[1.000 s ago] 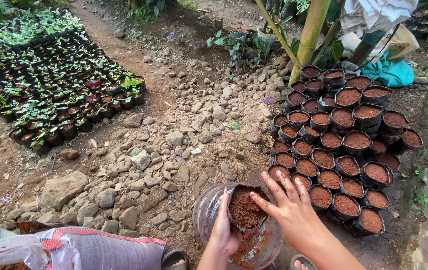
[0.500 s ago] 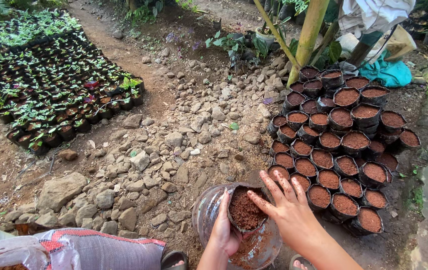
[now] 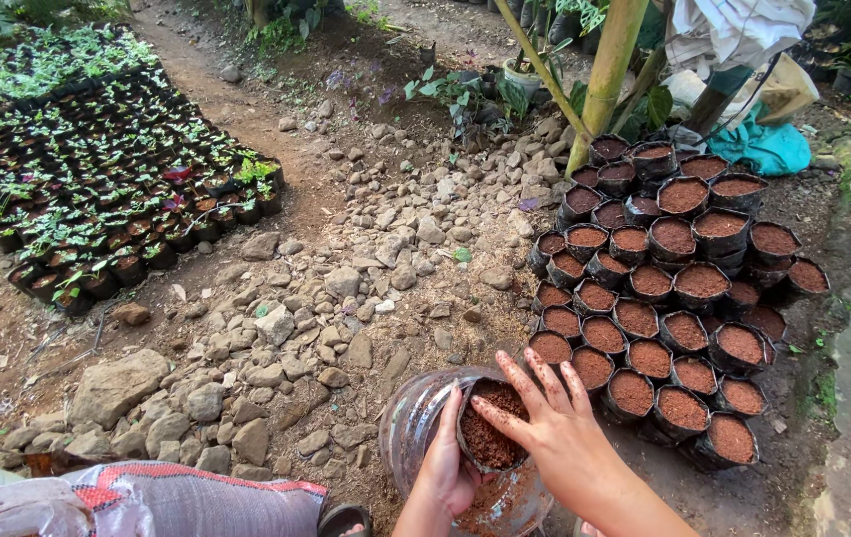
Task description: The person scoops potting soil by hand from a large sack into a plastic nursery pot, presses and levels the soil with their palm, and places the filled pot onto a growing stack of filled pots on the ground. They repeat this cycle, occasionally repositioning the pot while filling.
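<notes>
Hands over clear jar point(image 3: 415, 423): left hand point(image 3: 445, 467) grips black bag point(image 3: 490, 428), nearly full; right hand point(image 3: 555, 423) spread flat, pressing soil. Filled bags point(image 3: 674, 288) clustered just beyond.

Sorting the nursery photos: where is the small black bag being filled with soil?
In the head view, bottom centre: the small black bag sits inside a clear container, between the left hand and right hand.

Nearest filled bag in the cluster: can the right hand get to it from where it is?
Probably yes. The right hand rests fingers spread on the soil of the bag the left hand holds inside the clear tub. The nearest filled bag sits just beyond its fingertips, with nothing between.
</notes>
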`<state>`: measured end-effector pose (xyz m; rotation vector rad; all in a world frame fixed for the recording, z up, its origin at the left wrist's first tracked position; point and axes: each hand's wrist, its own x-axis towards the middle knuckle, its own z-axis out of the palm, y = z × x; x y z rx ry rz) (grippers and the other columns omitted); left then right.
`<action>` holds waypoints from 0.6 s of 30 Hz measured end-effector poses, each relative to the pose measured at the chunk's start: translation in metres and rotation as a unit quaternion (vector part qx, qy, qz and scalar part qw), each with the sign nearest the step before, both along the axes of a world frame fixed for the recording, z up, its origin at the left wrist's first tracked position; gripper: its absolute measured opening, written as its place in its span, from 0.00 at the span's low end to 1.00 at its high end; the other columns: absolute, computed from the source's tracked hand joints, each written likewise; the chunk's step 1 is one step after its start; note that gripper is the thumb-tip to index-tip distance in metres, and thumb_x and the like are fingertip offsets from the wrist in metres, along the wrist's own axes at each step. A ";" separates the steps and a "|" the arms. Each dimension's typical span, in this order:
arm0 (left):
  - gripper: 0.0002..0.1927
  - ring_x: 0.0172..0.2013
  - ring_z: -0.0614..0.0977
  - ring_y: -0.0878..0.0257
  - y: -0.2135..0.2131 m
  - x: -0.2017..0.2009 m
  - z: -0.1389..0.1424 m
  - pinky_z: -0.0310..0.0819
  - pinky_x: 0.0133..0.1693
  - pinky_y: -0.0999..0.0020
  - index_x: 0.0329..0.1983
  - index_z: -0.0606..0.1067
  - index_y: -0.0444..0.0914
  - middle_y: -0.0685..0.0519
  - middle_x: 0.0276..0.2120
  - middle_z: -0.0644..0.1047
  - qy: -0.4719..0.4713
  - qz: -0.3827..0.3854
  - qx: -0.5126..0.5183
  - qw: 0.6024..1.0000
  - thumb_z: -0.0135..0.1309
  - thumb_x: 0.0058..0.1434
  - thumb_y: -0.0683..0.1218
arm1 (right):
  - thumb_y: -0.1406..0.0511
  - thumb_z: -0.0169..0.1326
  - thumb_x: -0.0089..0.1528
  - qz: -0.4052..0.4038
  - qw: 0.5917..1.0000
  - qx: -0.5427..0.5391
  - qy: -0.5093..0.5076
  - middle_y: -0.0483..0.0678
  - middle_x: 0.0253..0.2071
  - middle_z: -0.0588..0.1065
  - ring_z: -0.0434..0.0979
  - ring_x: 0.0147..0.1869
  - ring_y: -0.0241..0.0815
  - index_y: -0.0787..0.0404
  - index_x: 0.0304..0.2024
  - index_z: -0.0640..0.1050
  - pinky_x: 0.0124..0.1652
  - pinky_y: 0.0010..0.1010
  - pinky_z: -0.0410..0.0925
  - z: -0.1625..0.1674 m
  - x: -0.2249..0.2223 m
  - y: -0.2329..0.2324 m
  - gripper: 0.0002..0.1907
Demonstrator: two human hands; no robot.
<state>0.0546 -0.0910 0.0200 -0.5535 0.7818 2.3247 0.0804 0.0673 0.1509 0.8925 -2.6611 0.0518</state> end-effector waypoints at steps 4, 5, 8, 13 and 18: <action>0.36 0.49 0.85 0.56 0.000 0.000 0.002 0.80 0.47 0.50 0.61 0.77 0.49 0.54 0.51 0.84 -0.009 -0.006 0.010 1.000 0.46 0.58 0.73 | 0.72 0.48 0.51 -0.024 1.000 0.008 0.018 0.52 0.75 0.52 0.49 0.76 0.61 0.38 0.65 0.71 0.67 0.60 0.44 0.003 -0.002 0.003 0.39; 0.36 0.50 0.85 0.55 0.000 0.000 0.002 0.81 0.48 0.50 0.62 0.76 0.48 0.53 0.51 0.84 -0.007 0.002 0.012 1.000 0.46 0.59 0.73 | 0.73 0.49 0.50 -0.036 0.999 0.026 -0.004 0.53 0.76 0.51 0.48 0.77 0.62 0.37 0.66 0.70 0.67 0.62 0.43 0.003 -0.003 0.004 0.42; 0.36 0.50 0.85 0.55 0.000 -0.001 0.003 0.79 0.47 0.51 0.62 0.76 0.48 0.53 0.52 0.84 0.000 0.012 0.003 1.000 0.46 0.60 0.73 | 0.75 0.49 0.47 -0.066 0.995 0.057 -0.044 0.54 0.78 0.49 0.46 0.79 0.64 0.35 0.70 0.67 0.68 0.65 0.42 0.006 -0.007 0.005 0.49; 0.34 0.53 0.85 0.54 -0.001 -0.002 0.010 0.81 0.50 0.48 0.64 0.74 0.49 0.52 0.55 0.83 0.003 0.068 0.033 0.997 0.46 0.62 0.71 | 0.75 0.51 0.47 -0.066 0.996 0.050 -0.043 0.54 0.78 0.47 0.43 0.79 0.66 0.36 0.71 0.67 0.67 0.68 0.40 0.016 -0.003 0.006 0.49; 0.37 0.51 0.85 0.51 -0.006 -0.004 0.014 0.82 0.47 0.44 0.63 0.74 0.46 0.49 0.53 0.83 -0.001 0.076 0.019 0.997 0.43 0.61 0.72 | 0.72 0.54 0.51 -0.095 0.959 0.159 -0.216 0.53 0.82 0.37 0.32 0.82 0.63 0.32 0.72 0.62 0.67 0.67 0.33 0.025 0.005 0.005 0.49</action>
